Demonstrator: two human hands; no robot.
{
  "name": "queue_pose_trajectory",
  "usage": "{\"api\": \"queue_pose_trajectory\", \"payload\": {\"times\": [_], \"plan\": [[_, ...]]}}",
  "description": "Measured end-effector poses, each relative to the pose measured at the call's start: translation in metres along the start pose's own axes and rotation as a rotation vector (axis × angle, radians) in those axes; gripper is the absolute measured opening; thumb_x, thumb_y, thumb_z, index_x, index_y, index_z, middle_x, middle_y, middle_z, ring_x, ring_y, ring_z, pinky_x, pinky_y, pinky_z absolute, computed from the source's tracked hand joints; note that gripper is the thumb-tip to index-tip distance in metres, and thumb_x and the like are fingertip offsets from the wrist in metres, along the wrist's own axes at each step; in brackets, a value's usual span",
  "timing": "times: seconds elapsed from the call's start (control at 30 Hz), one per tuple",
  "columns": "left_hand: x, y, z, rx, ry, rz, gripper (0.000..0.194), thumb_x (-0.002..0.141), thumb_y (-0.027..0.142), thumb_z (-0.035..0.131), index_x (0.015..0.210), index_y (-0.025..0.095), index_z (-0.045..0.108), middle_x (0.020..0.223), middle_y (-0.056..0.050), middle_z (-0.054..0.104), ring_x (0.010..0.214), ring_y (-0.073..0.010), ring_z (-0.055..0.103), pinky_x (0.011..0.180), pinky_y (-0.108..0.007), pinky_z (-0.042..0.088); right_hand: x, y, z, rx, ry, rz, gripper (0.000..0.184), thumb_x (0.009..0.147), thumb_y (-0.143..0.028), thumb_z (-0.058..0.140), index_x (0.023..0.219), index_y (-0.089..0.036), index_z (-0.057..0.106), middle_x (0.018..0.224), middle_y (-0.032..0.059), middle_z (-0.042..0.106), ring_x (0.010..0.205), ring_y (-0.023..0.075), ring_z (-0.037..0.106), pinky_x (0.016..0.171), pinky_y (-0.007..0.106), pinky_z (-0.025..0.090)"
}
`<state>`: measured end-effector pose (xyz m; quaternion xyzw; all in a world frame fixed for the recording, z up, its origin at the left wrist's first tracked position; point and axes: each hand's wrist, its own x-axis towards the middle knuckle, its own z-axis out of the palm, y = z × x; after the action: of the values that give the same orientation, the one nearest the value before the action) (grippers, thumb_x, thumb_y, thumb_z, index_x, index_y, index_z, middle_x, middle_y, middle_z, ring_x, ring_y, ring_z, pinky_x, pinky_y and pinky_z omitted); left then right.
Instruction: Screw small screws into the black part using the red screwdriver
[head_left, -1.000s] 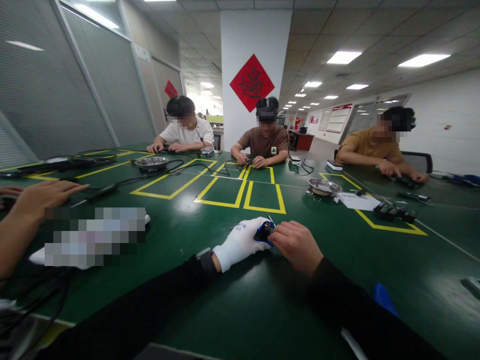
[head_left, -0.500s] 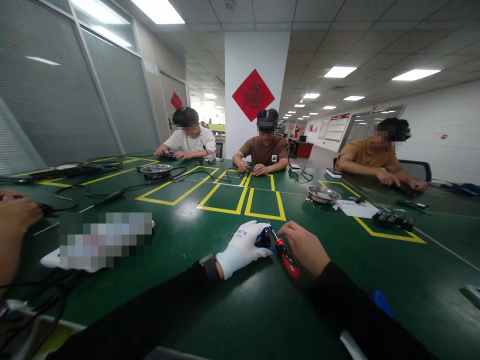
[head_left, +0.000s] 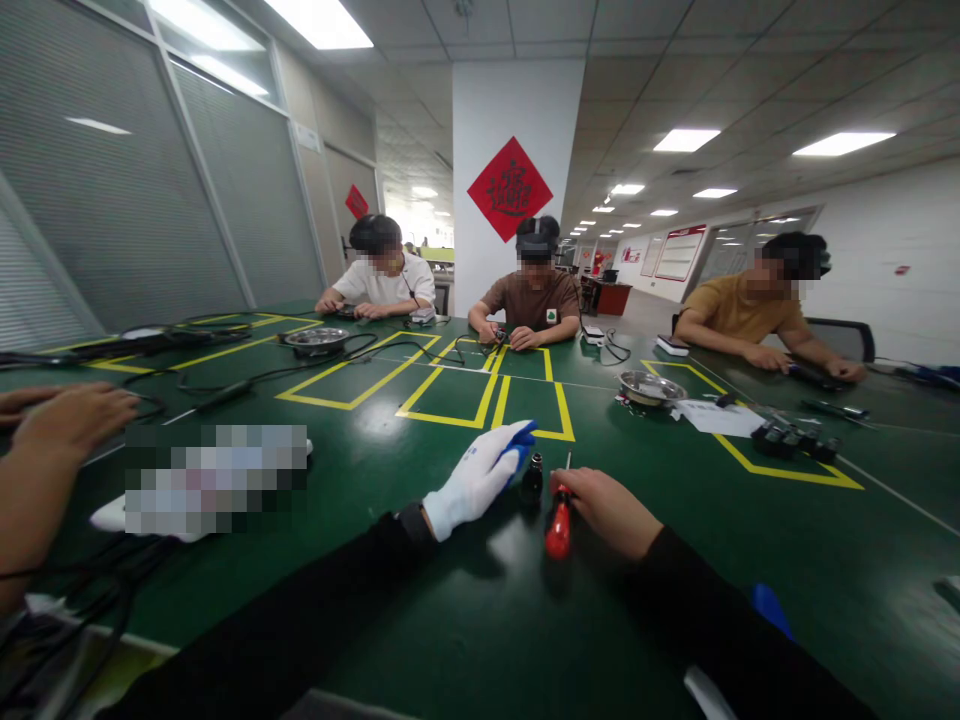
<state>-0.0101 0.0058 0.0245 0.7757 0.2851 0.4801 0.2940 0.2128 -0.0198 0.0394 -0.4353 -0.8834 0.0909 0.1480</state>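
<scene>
My left hand (head_left: 480, 482), in a white glove with blue fingertips, is open with its fingers stretched forward. Just right of its thumb, a small black cylindrical part (head_left: 533, 482) with a shiny top stands upright on the green table, apart from the fingers. My bare right hand (head_left: 609, 508) has its fingers closed on the upper handle of a red and black screwdriver (head_left: 559, 530). The screwdriver's metal shaft points away from me, its handle end towards me.
A metal bowl (head_left: 651, 390), a white paper (head_left: 718, 418) and several black parts (head_left: 791, 440) lie to the right. Cables and a blurred white object (head_left: 109, 515) are at the left, near another person's hand (head_left: 71, 425). Three people sit across the table.
My left hand has let go of the black part and moved slightly left, fingers straightening. My right hand has closed on the screwdriver, which has turned to point more straight ahead.
</scene>
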Motion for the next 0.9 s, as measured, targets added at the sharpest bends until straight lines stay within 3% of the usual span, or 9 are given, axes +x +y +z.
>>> {"api": "queue_pose_trajectory", "payload": {"times": [0.1, 0.23, 0.3, 0.37, 0.47, 0.6, 0.77, 0.9], "plan": [[0.01, -0.009, -0.006, -0.354, 0.173, -0.004, 0.059, 0.092, 0.053, 0.033, 0.129, 0.011, 0.05, 0.131, -0.016, 0.054, 0.116, -0.0286, 0.055, 0.104, -0.048, 0.039, -0.003, -0.003, 0.002, 0.104, 0.214, 0.054, 0.022, 0.082, -0.01, 0.046, 0.099, -0.022, 0.053, 0.087, 0.0026, 0.064, 0.078, 0.0185, 0.06, 0.071, 0.029, 0.042], [0.016, -0.019, -0.002, -0.498, 0.368, -0.079, 0.065, 0.09, 0.059, 0.031, 0.13, 0.01, 0.047, 0.134, -0.017, 0.051, 0.119, -0.028, 0.053, 0.107, -0.047, 0.036, -0.003, -0.001, 0.007, 0.31, 0.735, 0.108, 0.017, 0.083, -0.016, 0.05, 0.1, -0.022, 0.05, 0.09, 0.0028, 0.06, 0.077, 0.0176, 0.06, 0.072, 0.032, 0.046], [0.012, -0.018, 0.003, -0.393, 0.313, -0.12, 0.062, 0.088, 0.055, 0.043, 0.136, 0.015, 0.04, 0.14, -0.015, 0.044, 0.125, -0.0269, 0.048, 0.109, -0.046, 0.034, -0.002, 0.0, 0.008, 0.465, 0.937, 0.102, 0.013, 0.085, -0.022, 0.052, 0.098, -0.021, 0.052, 0.088, 0.002, 0.059, 0.07, 0.0156, 0.06, 0.069, 0.032, 0.048], [0.005, -0.013, 0.01, -0.194, 0.164, -0.114, 0.072, 0.081, 0.047, 0.059, 0.141, 0.019, 0.032, 0.147, -0.013, 0.035, 0.132, -0.0276, 0.039, 0.112, -0.045, 0.03, -0.002, -0.001, 0.009, 0.601, 1.022, 0.098, 0.013, 0.088, -0.029, 0.05, 0.098, -0.02, 0.052, 0.08, 0.0002, 0.059, 0.058, 0.0128, 0.058, 0.061, 0.029, 0.048], [-0.005, -0.002, 0.018, 0.123, -0.013, -0.07, 0.096, 0.066, 0.042, 0.075, 0.145, 0.021, 0.025, 0.152, -0.011, 0.025, 0.139, -0.0297, 0.025, 0.115, -0.046, 0.022, -0.004, -0.009, 0.007, 0.733, 1.088, 0.062, 0.017, 0.093, -0.035, 0.042, 0.095, -0.02, 0.05, 0.068, -0.002, 0.06, 0.046, 0.0107, 0.053, 0.048, 0.025, 0.043], [-0.009, 0.005, 0.024, 0.251, -0.15, -0.109, 0.084, 0.074, 0.037, 0.068, 0.144, 0.023, 0.026, 0.146, -0.008, 0.038, 0.133, -0.025, 0.038, 0.113, -0.041, 0.029, -0.008, -0.028, 0.006, 0.884, 1.152, -0.079, 0.017, 0.094, -0.036, 0.039, 0.093, -0.021, 0.047, 0.065, -0.0027, 0.061, 0.043, 0.0107, 0.053, 0.042, 0.024, 0.041], [-0.006, 0.001, 0.024, 0.286, -0.155, -0.149, 0.062, 0.079, 0.031, 0.063, 0.136, 0.022, 0.042, 0.135, -0.007, 0.052, 0.124, -0.0227, 0.049, 0.108, -0.037, 0.036, -0.011, -0.04, 0.015, 0.894, 0.919, -0.241, 0.015, 0.093, -0.035, 0.042, 0.098, -0.022, 0.047, 0.075, 0.0004, 0.063, 0.052, 0.013, 0.059, 0.048, 0.027, 0.046], [-0.006, 0.003, 0.022, 0.297, -0.167, -0.171, 0.06, 0.078, 0.031, 0.064, 0.133, 0.021, 0.045, 0.133, -0.008, 0.054, 0.122, -0.0225, 0.051, 0.107, -0.036, 0.037, -0.011, -0.034, 0.023, 0.837, 0.745, -0.235, 0.015, 0.093, -0.034, 0.044, 0.1, -0.022, 0.048, 0.083, 0.0032, 0.061, 0.062, 0.0153, 0.061, 0.057, 0.032, 0.049]]}}
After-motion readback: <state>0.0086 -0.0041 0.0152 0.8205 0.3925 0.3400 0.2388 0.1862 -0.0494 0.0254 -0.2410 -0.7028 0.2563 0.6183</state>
